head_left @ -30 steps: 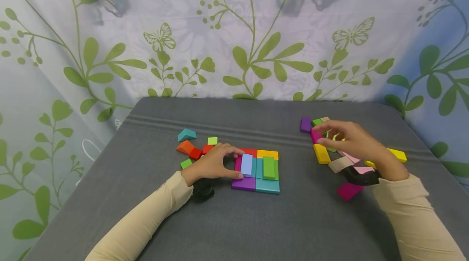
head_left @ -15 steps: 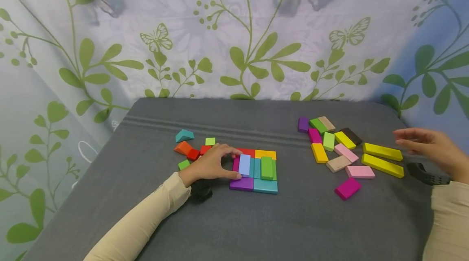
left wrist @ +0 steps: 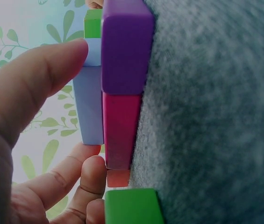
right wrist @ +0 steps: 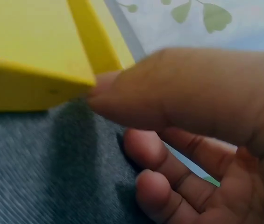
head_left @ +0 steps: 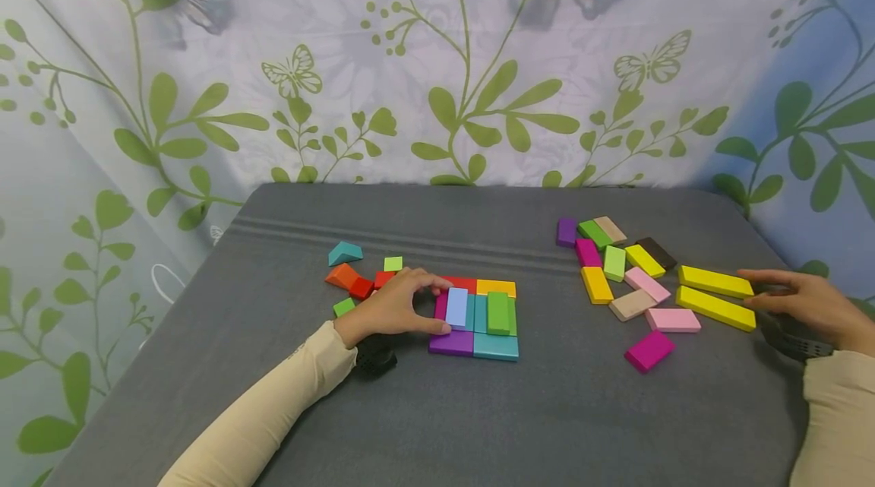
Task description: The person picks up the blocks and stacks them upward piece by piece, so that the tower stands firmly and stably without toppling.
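Note:
My left hand (head_left: 399,303) pinches a light blue wooden block (head_left: 456,309) between thumb and forefinger in the head view. This block lies on a flat layer of coloured blocks, with purple (head_left: 451,344), teal (head_left: 495,347) and red (head_left: 459,285) ones showing. A green block (head_left: 497,314) lies on the same layer to its right. On the table's right, my right hand (head_left: 810,305) has thumb and forefinger either side of the end of the far long yellow block (head_left: 714,282). The near long yellow block (head_left: 714,308) lies alongside; whether the fingers press the far one is unclear.
Several loose blocks lie left of the yellow pair, including pink (head_left: 673,320), magenta (head_left: 649,351) and dark brown (head_left: 655,251) ones. Left of the layer are a teal arch-shaped piece (head_left: 345,252) and an orange wedge (head_left: 342,275). A patterned curtain (head_left: 492,92) hangs behind the grey table (head_left: 547,419).
My right hand has moved from above the loose blocks rightward, then down to the right ends of the long yellow blocks. The left hand stays on the light blue block.

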{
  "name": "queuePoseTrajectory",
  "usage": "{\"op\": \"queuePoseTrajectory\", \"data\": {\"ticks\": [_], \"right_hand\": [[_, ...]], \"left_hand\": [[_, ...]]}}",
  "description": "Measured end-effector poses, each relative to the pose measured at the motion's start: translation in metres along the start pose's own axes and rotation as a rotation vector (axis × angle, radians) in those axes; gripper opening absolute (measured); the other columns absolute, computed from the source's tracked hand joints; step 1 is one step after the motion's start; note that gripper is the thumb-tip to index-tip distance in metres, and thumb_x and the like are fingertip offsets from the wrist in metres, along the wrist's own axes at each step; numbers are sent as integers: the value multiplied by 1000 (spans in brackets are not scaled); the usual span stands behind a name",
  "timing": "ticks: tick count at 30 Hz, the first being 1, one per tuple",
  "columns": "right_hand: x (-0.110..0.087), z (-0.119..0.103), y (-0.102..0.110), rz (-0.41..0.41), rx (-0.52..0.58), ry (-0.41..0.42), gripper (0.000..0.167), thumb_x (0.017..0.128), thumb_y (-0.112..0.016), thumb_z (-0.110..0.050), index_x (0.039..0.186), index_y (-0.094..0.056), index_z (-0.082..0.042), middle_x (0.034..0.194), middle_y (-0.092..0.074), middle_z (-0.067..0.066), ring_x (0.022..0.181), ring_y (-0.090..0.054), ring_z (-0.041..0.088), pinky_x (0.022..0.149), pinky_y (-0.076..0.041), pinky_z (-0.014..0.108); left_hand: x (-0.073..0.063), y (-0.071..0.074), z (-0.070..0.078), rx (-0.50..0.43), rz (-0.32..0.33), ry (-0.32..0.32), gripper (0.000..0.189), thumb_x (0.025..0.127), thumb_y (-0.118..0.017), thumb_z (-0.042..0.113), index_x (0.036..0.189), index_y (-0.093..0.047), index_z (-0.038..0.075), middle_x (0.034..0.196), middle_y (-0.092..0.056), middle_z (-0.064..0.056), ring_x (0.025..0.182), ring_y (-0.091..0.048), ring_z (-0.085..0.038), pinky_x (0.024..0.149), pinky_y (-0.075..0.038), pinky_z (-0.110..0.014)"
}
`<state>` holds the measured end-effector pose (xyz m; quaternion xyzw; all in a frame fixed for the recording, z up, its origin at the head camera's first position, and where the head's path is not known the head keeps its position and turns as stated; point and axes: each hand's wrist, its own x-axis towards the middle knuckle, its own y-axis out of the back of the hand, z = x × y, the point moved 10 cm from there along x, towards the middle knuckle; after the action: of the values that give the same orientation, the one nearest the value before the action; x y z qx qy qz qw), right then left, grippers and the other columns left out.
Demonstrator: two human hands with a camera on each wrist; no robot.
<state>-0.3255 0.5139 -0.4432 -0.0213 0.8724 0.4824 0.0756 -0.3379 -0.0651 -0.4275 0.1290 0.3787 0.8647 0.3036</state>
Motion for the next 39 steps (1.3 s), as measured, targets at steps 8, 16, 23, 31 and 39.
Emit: {"op": "queuePoseTrajectory", "data": {"ticks": [8, 16, 23, 31, 39], "right_hand": [[0, -7, 9, 81, 5, -6, 62, 103, -76, -17, 136, -48, 28, 122, -58, 50, 87, -69, 41, 62, -55, 34], [1, -26, 21, 153, 23, 50, 56, 103, -77, -17, 135, -55, 24, 107, -71, 31, 75, -55, -4, 60, -47, 19], [1, -63, 21, 164, 57, 87, 56, 104, -77, -23, 136, -57, 19, 99, -70, 2, 75, -57, 4, 62, -49, 20], [8, -106, 11, 139, 156, 203, 41, 101, -80, -18, 131, -68, 7, 94, -65, -21, 80, -61, 5, 67, -52, 18], [12, -145, -5, 109, 281, 322, 26, 99, -80, -6, 124, -74, -3, 97, -69, -17, 81, -65, 8, 70, -54, 16]], "left_hand": [[-1, 0, 0, 3, -2, 4, 64, 87, -89, 40, 141, -69, 11, 119, -63, 0, 122, -52, -25, 106, -48, -47], [-2, 0, 1, -9, -10, 23, 64, 88, -90, 39, 141, -69, 11, 121, -63, -1, 125, -52, -27, 108, -48, -50], [-2, 0, 1, -10, -10, 21, 63, 87, -90, 38, 140, -69, 10, 119, -63, -1, 124, -52, -27, 105, -48, -47], [-1, -1, 0, -7, -5, 20, 64, 88, -90, 39, 141, -69, 10, 120, -63, -1, 125, -53, -27, 107, -48, -48], [-1, -1, -1, -12, -5, 16, 64, 88, -90, 39, 141, -69, 10, 120, -63, -1, 125, -53, -27, 106, -48, -47]]}}
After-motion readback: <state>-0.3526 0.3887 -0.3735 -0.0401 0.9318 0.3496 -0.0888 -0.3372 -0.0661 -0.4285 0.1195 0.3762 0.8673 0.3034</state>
